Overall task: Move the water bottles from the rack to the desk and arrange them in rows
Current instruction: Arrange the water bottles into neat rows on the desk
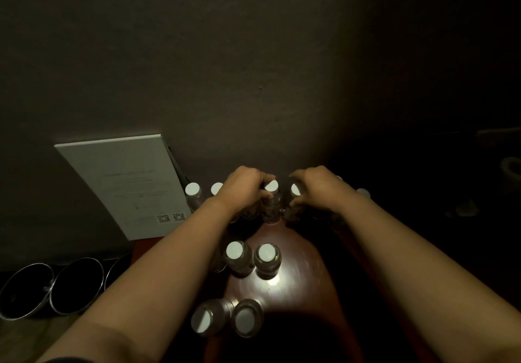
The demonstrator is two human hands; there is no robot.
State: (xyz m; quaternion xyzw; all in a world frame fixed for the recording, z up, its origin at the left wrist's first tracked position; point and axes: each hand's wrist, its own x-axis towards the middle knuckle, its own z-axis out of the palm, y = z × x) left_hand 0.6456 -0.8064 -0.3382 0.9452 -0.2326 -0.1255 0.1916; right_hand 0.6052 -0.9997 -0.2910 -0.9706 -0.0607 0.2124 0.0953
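Observation:
Several clear water bottles with white caps stand in rows on a dark reddish-brown desk [298, 272]. In the far row, my left hand [245, 188] curls around a bottle [271, 202]. My right hand [315, 188] grips the bottle beside it [294, 190]. Two more far-row bottles [192, 190] stand left of my left hand. A middle pair [266, 258] and a near pair [245, 317] stand closer to me. The scene is dim and the far right of the row is mostly hidden.
A white printed board [127, 182] leans against the grey wall at the left. Three dark round metal-rimmed bowls [76, 283] sit low at the left. Dark shapes lie at the far right.

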